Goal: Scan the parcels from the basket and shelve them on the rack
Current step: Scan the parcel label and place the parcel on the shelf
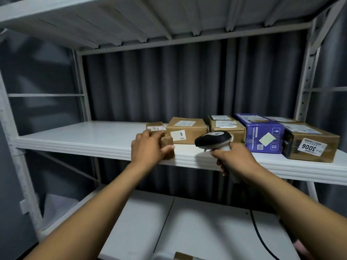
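Brown cardboard, taped: small parcel [166, 141] sits at the front lip of the middle shelf [75, 139] of the white rack [308, 76]. My left hand [148, 147] is on it, fingers curled over the top, thumb along the near right face. That is a firm grip, and the hand covers most of the parcel, so I cannot tell its long axis.

Just right of the parcel is a box marked 5 [187, 130]. A smaller box [155, 126] sits close behind. Further right are another brown box [225, 126], a purple box [262, 134] and a box labelled 3006 [309, 145].

My right hand [234, 156] is wrapped round the handle of the scanner [214, 138]. Its head sits right of the parcel, near but apart, in front of the boxes. The left hand is the nearer one for the placing.

Bare shelf lies to the parcel's left. My guess is the parcel just needs sliding back from the lip, then letting go. Basket not in view.
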Tool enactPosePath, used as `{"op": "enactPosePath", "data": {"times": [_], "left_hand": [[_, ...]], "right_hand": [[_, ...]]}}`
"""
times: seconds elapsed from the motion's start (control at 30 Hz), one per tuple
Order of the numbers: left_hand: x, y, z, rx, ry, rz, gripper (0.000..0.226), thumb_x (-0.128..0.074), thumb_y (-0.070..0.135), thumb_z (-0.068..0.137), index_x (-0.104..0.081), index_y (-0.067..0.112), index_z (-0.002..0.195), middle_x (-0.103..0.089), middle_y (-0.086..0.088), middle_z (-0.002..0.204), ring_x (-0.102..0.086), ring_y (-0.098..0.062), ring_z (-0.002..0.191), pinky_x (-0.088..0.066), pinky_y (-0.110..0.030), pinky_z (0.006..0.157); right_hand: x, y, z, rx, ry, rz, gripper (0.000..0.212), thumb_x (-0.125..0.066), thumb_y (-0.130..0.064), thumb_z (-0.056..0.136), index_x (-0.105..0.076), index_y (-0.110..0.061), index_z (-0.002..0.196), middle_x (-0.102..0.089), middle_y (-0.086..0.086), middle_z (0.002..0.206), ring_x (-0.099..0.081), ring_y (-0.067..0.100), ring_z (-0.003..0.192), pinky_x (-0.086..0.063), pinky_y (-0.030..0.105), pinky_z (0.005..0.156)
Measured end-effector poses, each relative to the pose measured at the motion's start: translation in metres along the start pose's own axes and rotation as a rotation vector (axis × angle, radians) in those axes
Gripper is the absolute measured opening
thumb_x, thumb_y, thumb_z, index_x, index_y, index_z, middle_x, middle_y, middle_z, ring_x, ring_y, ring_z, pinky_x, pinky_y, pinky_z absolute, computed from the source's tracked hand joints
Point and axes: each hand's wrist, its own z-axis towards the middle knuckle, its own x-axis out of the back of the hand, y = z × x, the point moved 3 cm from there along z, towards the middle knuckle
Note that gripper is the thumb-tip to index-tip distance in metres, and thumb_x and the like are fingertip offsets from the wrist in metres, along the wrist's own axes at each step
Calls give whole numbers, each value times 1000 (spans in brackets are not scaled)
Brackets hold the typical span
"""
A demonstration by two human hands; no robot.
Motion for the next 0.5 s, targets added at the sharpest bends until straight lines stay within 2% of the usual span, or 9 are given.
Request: {"op": "enactPosePath", "data": {"times": [0.1,0.23,0.3,0.43,0.5], "left_hand": [[-7,-2,1,-39,-63,115,65,-66,43,86,-39,32,144,-42,-8,145,-41,-33,125,-37,-39,101],[-10,-23,14,-1,11,272,50,-52,23,93,-44,29,143,-50,-7,138,-44,-32,119,-38,-36,95],[-14,-32,22,63,-9,223,49,-51,17,94,-45,24,142,-52,-10,133,-43,-32,119,-41,-37,94],[-28,-30,38,110,-71,-49,68,-70,38,84,-43,17,143,-48,-13,136,-36,-32,129,-38,-37,103],[-34,-24,44,124,-61,-98,68,-71,38,83,-44,14,141,-47,-14,136,-33,-32,132,-37,-38,104]], "right_hand": [[-3,-2,1,4,11,-23,14,-68,-18,86,-63,-5,86,-64,11,64,-55,23,47,-46,30,47],[-3,-1,1,11,21,-35,14,-68,-18,85,-63,-5,86,-64,12,65,-54,23,45,-46,30,46],[-2,1,1,12,15,-43,14,-68,-18,86,-62,-5,85,-64,12,65,-54,21,43,-45,29,45],[-1,1,3,13,10,-59,14,-68,-17,86,-62,-5,86,-63,11,65,-52,20,42,-43,27,43],[-2,1,5,8,12,-70,15,-68,-18,86,-61,-5,87,-64,12,67,-52,20,42,-42,25,42]]}}
